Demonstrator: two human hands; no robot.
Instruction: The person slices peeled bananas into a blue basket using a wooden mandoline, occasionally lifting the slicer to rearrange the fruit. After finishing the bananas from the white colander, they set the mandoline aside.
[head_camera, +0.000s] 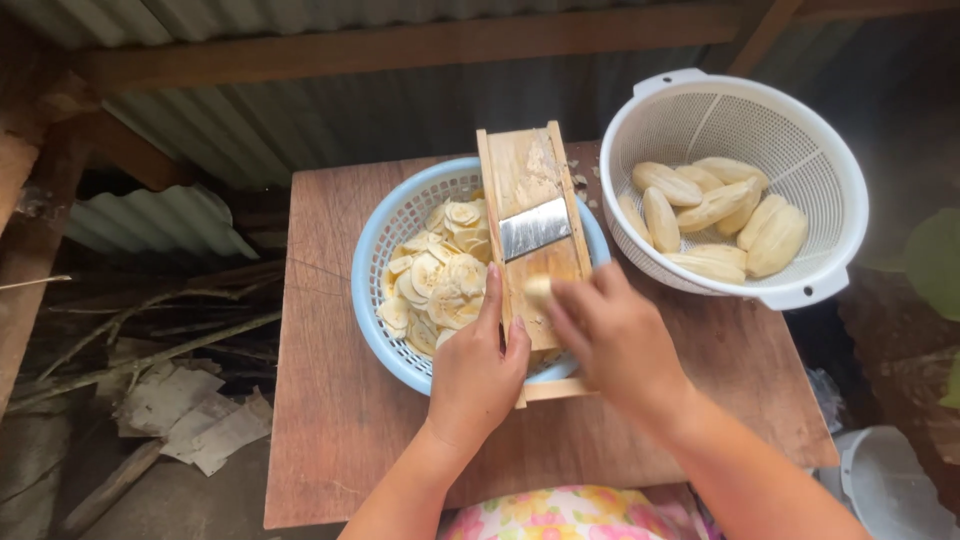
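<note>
A wooden slicer board (527, 175) with a slanted metal blade (535, 228) lies across a blue basket (372, 250) holding several thin pale banana slices (440, 280). My left hand (477, 375) grips the board's near end, thumb along its left edge. A short peeled banana piece (538, 290) is pressed on the board just below the blade by my right hand (610, 335), which is blurred.
A white colander (820, 150) with several peeled bananas (710, 215) stands at the table's far right corner. The small wooden table (330, 420) backs onto a corrugated metal wall. Paper scraps and sticks lie on the ground at left; a white container (890, 490) is at lower right.
</note>
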